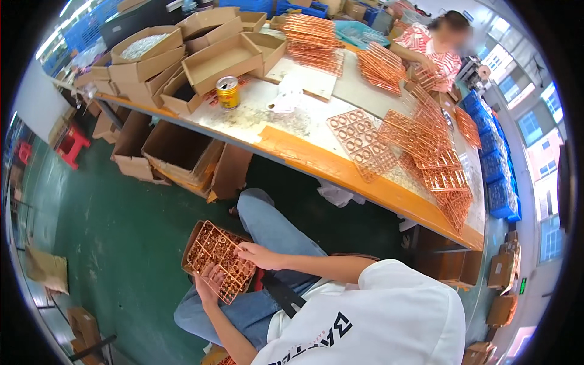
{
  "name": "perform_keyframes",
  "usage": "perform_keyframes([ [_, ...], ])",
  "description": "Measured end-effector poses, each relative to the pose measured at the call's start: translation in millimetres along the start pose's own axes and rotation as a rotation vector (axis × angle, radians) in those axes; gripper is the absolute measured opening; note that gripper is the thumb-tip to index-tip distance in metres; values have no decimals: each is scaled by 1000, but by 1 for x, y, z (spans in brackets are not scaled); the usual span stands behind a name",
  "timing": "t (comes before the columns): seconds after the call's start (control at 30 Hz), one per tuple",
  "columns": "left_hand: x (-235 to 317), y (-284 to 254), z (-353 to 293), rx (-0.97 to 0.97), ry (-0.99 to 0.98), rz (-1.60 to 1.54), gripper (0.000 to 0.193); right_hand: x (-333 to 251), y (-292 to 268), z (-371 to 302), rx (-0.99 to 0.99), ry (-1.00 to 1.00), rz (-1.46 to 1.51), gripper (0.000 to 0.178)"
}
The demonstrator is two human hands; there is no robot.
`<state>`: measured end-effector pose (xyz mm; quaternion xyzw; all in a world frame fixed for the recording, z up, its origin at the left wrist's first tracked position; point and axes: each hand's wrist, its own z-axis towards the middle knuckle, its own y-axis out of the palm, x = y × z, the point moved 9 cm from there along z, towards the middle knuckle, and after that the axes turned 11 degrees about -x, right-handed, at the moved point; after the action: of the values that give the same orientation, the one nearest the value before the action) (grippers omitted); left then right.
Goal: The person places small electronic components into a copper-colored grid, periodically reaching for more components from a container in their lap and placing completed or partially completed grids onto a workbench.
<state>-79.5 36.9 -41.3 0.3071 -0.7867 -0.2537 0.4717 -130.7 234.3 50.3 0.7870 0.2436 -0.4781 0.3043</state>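
Observation:
A copper-coloured sprue frame (230, 287), a grid of thin bars with small parts in it, is tilted over an open cardboard box (190, 244) at my lap. Small loose copper-coloured pieces fill the box. My left hand (211, 281) grips the frame along its near left side, fingers bent over the bars. Reaching in from the right, my right hand (260, 255) has its fingertips pressed together at the frame's right side. Whatever lies between those fingertips is too small to make out.
Stacks of copper-coloured frames (426, 140) cover the right of the workbench (292, 152). A yellow can (228, 93) stands near cardboard trays (222, 61). A co-worker (432, 52) sits across the bench, handling frames. Blue crates (500, 164) line the far right; a red stool (73, 146) stands left.

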Motion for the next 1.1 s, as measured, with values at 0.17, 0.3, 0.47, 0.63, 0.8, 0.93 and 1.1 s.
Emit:
perform_keyframes([
  [0.17,-30,-23,29,108,-251,238,59,-68,-74,-101,178,-149,289,28],
  [0.3,-68,-123,28,8,-578,821,41,-110,-113,-147,309,-174,279,29],
  [0.47,-83,-80,21,87,-621,699,27,-186,-240,-278,808,-331,148,29],
  [0.63,-70,-83,13,219,-525,657,26,-237,-370,-339,1203,-476,102,28],
  [0.8,-67,-85,-4,246,-550,682,28,-247,-438,-340,1168,-562,175,24],
  [0.93,-61,-94,-14,292,-570,712,29,-269,-552,-378,1395,-718,237,17],
  [1.1,-78,-100,-13,281,-688,658,28,-315,-630,-396,1569,138,-513,30],
])
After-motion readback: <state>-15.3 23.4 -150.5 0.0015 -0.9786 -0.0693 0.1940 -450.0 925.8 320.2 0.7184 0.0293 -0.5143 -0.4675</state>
